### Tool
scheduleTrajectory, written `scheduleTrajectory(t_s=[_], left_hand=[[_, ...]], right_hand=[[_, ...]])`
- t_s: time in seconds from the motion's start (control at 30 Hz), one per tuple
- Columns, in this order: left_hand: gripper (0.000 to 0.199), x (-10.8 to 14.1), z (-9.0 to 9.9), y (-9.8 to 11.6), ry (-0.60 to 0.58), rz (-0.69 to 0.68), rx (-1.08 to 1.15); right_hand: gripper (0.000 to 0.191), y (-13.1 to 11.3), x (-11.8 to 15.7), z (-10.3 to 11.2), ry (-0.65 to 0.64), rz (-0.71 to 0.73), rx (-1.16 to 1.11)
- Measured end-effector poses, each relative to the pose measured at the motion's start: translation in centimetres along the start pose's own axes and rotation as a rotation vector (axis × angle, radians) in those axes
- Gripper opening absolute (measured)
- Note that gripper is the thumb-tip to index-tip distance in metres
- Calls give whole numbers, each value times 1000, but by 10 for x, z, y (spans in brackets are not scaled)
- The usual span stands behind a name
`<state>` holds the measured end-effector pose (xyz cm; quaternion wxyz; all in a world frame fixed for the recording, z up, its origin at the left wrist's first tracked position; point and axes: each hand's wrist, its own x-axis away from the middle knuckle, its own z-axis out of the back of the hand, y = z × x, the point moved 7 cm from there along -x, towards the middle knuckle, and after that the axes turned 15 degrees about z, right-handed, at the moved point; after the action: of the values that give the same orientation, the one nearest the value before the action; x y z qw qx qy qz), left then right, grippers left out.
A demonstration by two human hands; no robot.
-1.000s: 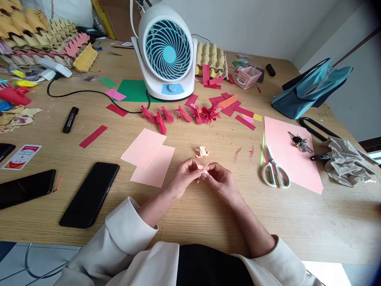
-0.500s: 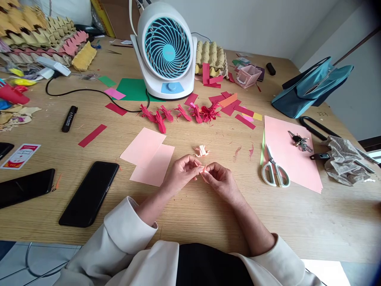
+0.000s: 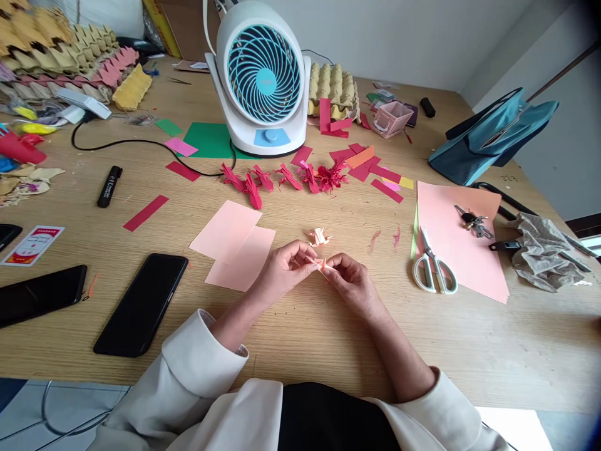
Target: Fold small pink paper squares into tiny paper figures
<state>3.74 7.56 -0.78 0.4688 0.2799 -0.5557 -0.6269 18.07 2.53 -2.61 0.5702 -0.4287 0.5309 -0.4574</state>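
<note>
Between my two hands is a small folded piece of pink paper [image 3: 322, 264], mostly covered by fingertips. My left hand [image 3: 287, 269] pinches its left side with thumb and fingers. On the other side, my right hand [image 3: 351, 283] pinches it too. Just beyond lies a small folded pale pink paper piece [image 3: 319, 237] with pointed ends. Two overlapping pink paper sheets [image 3: 241, 260] rest to the left of my left hand. Farther back stretches a row of folded red paper pieces [image 3: 253, 191].
White-handled scissors [image 3: 434, 269] and keys [image 3: 475, 224] lie on a stack of pink paper [image 3: 462, 263] at right. A white fan [image 3: 265, 81] stands at the back. Black phones [image 3: 141, 307] and a marker [image 3: 110, 186] are at left; a blue bag [image 3: 488, 141] stands at right.
The fingers have shifted slightly around the folded pink paper, and a little more of it shows between the fingertips. Both hands still pinch it.
</note>
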Motion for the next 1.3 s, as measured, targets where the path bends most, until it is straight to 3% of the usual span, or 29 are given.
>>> scheduleTrajectory(t_s=[0.1, 0.33, 0.7, 1.17, 1.3], left_hand=[[19, 0, -5, -5, -47, 44, 70], [15, 8, 3, 10, 133, -77, -62], [10, 4, 1, 8, 46, -68, -252], [8, 9, -4, 13, 124, -250, -358], [13, 18, -8, 23, 184, -374, -490]], right_hand=[[29, 1, 0, -1, 7, -3, -24], [28, 3, 1, 0, 25, -5, -15], [15, -10, 2, 2, -71, 137, 348], [26, 6, 5, 5, -9, 2, 208], [29, 4, 4, 5, 15, -39, 142]])
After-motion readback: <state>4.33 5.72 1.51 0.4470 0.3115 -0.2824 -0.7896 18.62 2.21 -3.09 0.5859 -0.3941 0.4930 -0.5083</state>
